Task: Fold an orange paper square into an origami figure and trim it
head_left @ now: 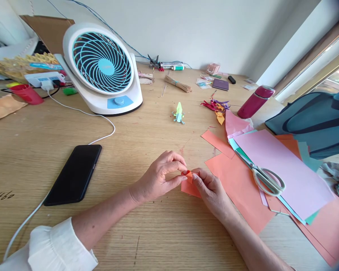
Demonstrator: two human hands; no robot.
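Small orange paper piece [190,184], partly folded, one corner upturned, in both hands' [161,175] [210,188] pinching fingertip grip.

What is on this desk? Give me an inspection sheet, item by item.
Surface: wooden table, pen marks at its left edge.
Job's things: orange paper piece, small, partly folded.
Clutter: scissors on a pink sheet; orange sheets beneath; black phone; fan; maroon bottle; paper figure.
Hands: left hand and right hand both pinch the orange paper piece.
Cables: white cable runs up to the phone.
Surroundings: white wall; blue bag at right.
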